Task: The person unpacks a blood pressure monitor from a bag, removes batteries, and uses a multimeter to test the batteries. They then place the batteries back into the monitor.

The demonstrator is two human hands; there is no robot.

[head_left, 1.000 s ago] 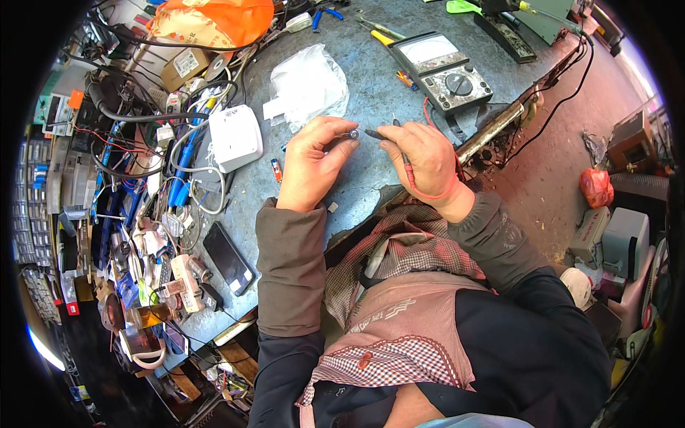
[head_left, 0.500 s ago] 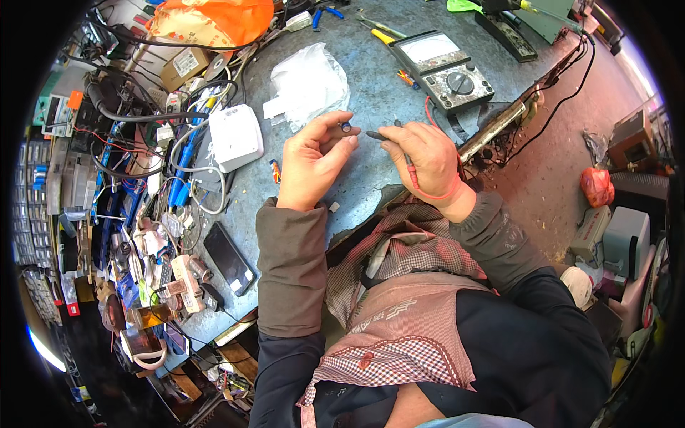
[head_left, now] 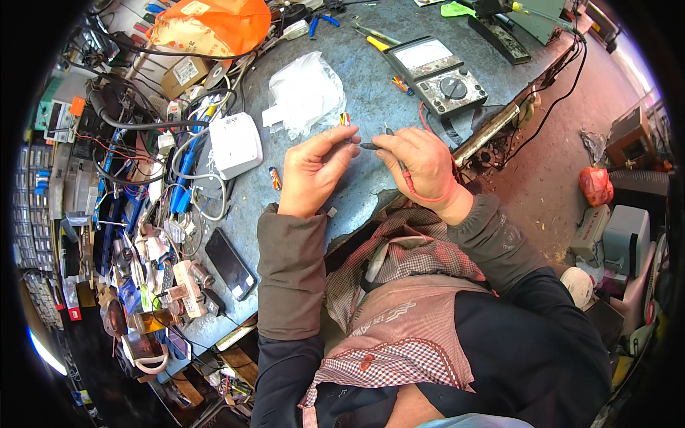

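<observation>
A small battery with a red and yellow wrapper [head_left: 345, 119] stands up out of the pinched fingers of my left hand [head_left: 310, 171]. Its lower end is partly hidden by the fingertips. My right hand [head_left: 421, 160] is closed around multimeter probes; one dark probe [head_left: 369, 146] points left, its tip close to the left fingertips. Whether that tip touches the battery I cannot tell. A second thin tip rises above the right fingers, and a red lead [head_left: 428, 197] loops by the wrist. Beyond lies an analog multimeter [head_left: 451, 87] with a dial. Similar batteries lie by my left wrist [head_left: 275, 178] and beside the meter [head_left: 402, 85].
A crumpled clear plastic bag [head_left: 307, 93] and a white box-shaped device [head_left: 235, 146] lie on the blue bench. A black phone [head_left: 230, 264] is near my left sleeve. Tangled cables and tools crowd the left side; an orange bag [head_left: 210, 25] sits at the back.
The battery in my left hand has tipped from end-on to upright, so its wrapper now shows. My right hand has shifted slightly left, bringing the probe closer to the left fingertips.
</observation>
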